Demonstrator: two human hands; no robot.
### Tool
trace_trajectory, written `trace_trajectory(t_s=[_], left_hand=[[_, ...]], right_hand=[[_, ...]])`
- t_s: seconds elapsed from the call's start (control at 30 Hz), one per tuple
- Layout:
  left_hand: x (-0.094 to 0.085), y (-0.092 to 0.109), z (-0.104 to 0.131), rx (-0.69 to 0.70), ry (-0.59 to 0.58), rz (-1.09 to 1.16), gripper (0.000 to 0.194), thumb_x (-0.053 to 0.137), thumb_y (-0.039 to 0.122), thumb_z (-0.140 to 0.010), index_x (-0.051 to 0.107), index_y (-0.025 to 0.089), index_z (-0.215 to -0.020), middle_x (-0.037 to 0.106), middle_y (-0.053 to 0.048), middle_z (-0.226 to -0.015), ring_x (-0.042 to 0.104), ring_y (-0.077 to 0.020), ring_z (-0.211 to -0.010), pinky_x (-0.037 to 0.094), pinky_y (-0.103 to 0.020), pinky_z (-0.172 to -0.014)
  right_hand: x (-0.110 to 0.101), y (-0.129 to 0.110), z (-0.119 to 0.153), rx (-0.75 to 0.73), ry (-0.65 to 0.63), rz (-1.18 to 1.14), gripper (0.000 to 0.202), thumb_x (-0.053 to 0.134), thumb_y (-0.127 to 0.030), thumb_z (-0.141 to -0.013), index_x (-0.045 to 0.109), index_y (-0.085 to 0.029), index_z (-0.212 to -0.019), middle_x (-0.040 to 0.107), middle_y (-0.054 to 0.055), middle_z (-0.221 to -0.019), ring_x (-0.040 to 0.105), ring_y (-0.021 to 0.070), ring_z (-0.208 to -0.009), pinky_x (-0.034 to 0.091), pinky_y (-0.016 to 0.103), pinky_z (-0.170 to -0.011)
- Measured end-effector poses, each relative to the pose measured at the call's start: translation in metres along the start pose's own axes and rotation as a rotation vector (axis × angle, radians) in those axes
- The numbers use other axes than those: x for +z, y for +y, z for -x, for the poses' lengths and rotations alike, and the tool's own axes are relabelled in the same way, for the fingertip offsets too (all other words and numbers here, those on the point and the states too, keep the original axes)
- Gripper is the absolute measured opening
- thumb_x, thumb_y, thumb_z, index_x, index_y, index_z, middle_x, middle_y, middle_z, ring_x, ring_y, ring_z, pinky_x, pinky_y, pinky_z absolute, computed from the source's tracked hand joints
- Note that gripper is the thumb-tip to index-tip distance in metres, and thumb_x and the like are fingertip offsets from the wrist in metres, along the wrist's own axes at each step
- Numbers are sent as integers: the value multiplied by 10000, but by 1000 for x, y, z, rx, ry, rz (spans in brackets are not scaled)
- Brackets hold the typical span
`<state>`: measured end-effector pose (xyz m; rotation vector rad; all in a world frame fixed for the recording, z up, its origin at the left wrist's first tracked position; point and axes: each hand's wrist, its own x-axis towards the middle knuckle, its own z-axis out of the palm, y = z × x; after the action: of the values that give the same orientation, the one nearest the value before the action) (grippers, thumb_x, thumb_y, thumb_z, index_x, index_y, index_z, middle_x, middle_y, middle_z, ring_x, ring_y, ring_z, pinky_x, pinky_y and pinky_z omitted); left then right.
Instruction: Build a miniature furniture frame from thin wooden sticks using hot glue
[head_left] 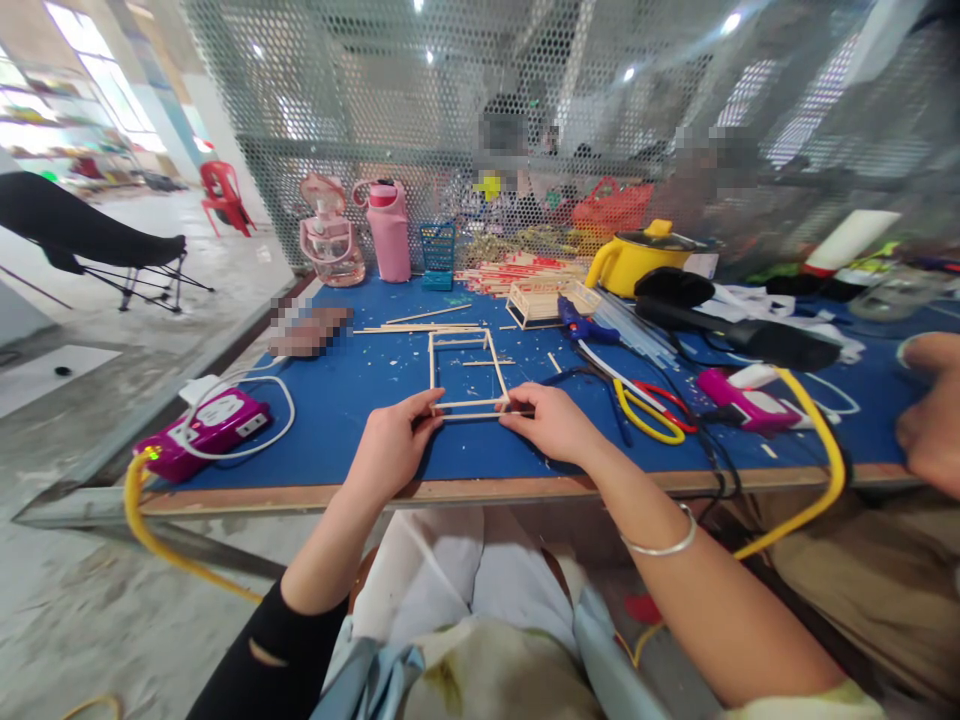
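A small frame of thin wooden sticks (468,405) stands on the blue table top in front of me. My left hand (397,440) pinches its near left corner between thumb and fingers. At the near right corner, my right hand (551,424) grips the frame the same way; a silver bangle is on that wrist. Loose sticks (420,328) lie just beyond the frame, and a short stick (487,363) shows through it. To the right rests a blue glue gun (586,322), close to a finished-looking stick model (544,303).
Purple power strips (206,425) with yellow cables lie left and right. Scissors (649,410), clear glue sticks (637,330) and a yellow pot (641,262) are on the right. Pink bottles (388,235) stand before the mesh screen. A co-worker's hand (934,410) is at the right edge.
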<state>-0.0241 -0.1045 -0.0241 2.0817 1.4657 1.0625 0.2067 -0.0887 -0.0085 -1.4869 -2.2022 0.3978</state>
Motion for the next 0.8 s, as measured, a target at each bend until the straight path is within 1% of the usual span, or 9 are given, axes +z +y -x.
trace_trajectory(t_s=[0.13, 0.33, 0.43, 0.53, 0.7, 0.8], left_hand=[[0, -1, 0, 3, -2, -2, 341, 579, 219, -828, 649, 204, -1162, 747, -26, -899, 692, -179, -828, 523, -271, -818], [0, -2, 0, 19, -17, -19, 383, 585, 190, -817, 627, 204, -1197, 736, -14, -877, 681, -170, -823, 511, -260, -814], [0, -1, 0, 15, -14, -24, 377, 578, 186, -819, 630, 209, -1191, 732, -12, -875, 676, -168, -813, 511, -262, -806], [1, -1, 1, 5, -13, -15, 375, 573, 183, -819, 632, 206, -1188, 732, -15, -889, 674, -167, -816, 511, -265, -813], [1, -1, 0, -2, -13, -7, 389, 585, 187, -815, 627, 216, -1200, 737, -11, -889, 678, -171, -826, 513, -272, -821], [0, 0, -1, -8, -18, 12, 388, 595, 199, -816, 627, 215, -1203, 740, -10, -896, 679, -171, -837, 511, -269, -829]], right_hand=[[0, 0, -1, 7, -4, -8, 44, 625, -223, -783, 665, -210, -797, 628, 3, -764, 570, 147, -727, 395, 251, -659], [-1, 1, 0, -19, 4, -30, 57, 622, -239, -795, 672, -213, -807, 658, 8, -797, 589, 149, -739, 409, 252, -666], [1, 4, 2, -28, 50, -50, 68, 630, -265, -796, 665, -209, -810, 669, 6, -790, 597, 145, -718, 422, 250, -656], [2, 6, 5, -36, 111, -65, 67, 652, -269, -783, 658, -203, -773, 675, 6, -774, 603, 145, -703, 434, 252, -650], [3, 7, 6, -90, 171, -57, 61, 661, -250, -786, 664, -210, -740, 672, 17, -791, 604, 171, -784, 441, 290, -735], [2, 5, 6, -143, 202, -30, 63, 655, -217, -795, 649, -200, -735, 666, 25, -795, 592, 175, -806, 437, 298, -757]])
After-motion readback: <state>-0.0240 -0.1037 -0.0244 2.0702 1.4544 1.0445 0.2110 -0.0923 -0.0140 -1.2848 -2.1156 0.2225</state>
